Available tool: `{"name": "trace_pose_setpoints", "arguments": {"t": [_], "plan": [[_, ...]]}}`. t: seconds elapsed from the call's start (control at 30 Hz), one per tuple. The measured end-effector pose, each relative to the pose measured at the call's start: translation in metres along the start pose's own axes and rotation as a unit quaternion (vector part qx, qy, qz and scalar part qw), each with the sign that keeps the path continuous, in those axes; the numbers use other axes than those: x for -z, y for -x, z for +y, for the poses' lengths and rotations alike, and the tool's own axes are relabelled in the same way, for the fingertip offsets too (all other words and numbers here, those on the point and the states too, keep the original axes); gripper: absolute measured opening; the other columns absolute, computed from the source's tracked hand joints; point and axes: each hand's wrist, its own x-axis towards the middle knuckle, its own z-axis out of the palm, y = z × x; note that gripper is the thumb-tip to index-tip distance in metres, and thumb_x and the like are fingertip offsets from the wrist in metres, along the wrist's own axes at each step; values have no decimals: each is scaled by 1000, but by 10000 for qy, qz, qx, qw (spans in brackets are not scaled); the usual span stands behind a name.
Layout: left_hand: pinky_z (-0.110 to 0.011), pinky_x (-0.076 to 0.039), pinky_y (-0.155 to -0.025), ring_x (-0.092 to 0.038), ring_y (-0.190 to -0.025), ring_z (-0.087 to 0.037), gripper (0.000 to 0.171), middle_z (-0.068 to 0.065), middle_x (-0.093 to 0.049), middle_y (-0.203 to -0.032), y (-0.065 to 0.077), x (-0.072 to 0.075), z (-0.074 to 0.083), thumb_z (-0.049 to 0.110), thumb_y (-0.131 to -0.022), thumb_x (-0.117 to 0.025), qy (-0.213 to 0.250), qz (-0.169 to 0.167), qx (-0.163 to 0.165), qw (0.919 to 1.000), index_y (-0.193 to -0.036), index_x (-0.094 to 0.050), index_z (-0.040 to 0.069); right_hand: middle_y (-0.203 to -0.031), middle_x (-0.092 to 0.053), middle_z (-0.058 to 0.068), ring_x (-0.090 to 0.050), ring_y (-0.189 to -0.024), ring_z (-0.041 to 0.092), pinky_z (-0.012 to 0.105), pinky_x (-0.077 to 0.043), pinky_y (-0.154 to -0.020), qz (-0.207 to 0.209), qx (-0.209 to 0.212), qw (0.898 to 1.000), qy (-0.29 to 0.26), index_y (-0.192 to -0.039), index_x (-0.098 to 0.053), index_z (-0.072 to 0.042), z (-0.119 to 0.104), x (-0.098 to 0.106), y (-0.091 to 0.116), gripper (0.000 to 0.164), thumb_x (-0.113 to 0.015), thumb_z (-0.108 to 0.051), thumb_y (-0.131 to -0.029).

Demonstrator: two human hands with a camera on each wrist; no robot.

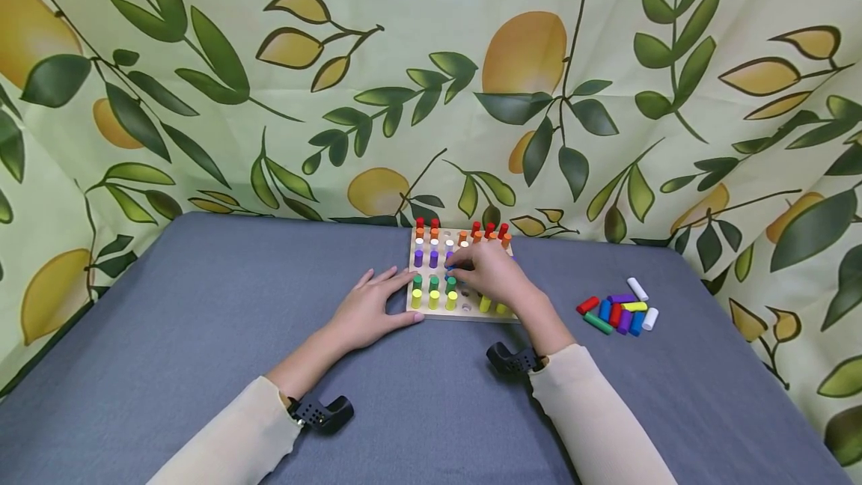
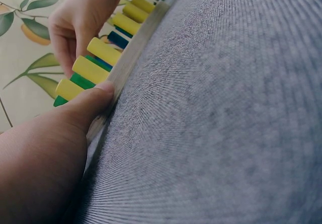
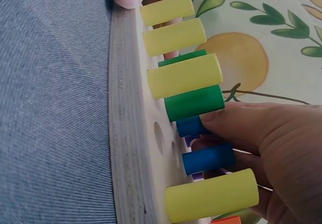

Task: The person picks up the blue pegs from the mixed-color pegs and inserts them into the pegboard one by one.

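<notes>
A wooden pegboard (image 1: pixel 438 314) stands on the table with rows of red, orange, white, purple, blue, green and yellow pegs. My left hand (image 1: pixel 367 313) rests at its left edge, fingers spread and fairly straight, the thumb touching the front edge near the corner. Over the board's middle, my right hand (image 1: pixel 494 273) pinches a blue peg (image 3: pixel 188 127) between thumb and fingers, in the row behind the green peg (image 3: pixel 195 103). Another blue peg (image 3: pixel 209 158) stands beside it. Bare holes (image 3: pixel 159 137) show in the right wrist view. The right hand covers part of the board.
Loose pegs in several colours lie in a pile right of the board, among them a green peg (image 1: pixel 598 322) and a white peg (image 1: pixel 637 289). Grey cloth covers the table (image 1: pixel 269 305). A leaf-and-fruit patterned curtain (image 1: pixel 431 148) hangs right behind the board.
</notes>
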Motion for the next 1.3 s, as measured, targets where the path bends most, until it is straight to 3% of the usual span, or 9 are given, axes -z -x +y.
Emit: {"name": "trace_pose_setpoints", "arguments": {"t": [0.77,1.03,1.3], "plan": [[-58,-17,-128,-39,-151,-30,73,-6,-52,-154,3,-1,4,55,-88,-72,15,5,65,10000,-149,-52,20,-108,-79,4,-72,-98,14,37,-61,-85,-224,-68,9997,-37,-111,-79,-11,-1,5,4,19,-69,-17,-97],[-58,-17,-129,-39,-151,-30,74,-5,-52,-154,4,-1,4,56,-88,-72,-9,-10,78,10000,-150,-52,20,-102,-79,3,-68,-83,12,30,-57,-73,-68,-160,9998,-62,-114,-78,-9,-4,18,9,22,-67,-19,-97],[-58,-17,-128,-39,-151,-30,75,-6,-52,-154,4,0,5,57,-88,-72,-14,-30,81,10000,-150,-51,20,-104,-79,3,-73,-94,17,40,-62,-86,112,-160,9998,-74,-114,-78,-10,-13,35,14,21,-68,-20,-98]]}}
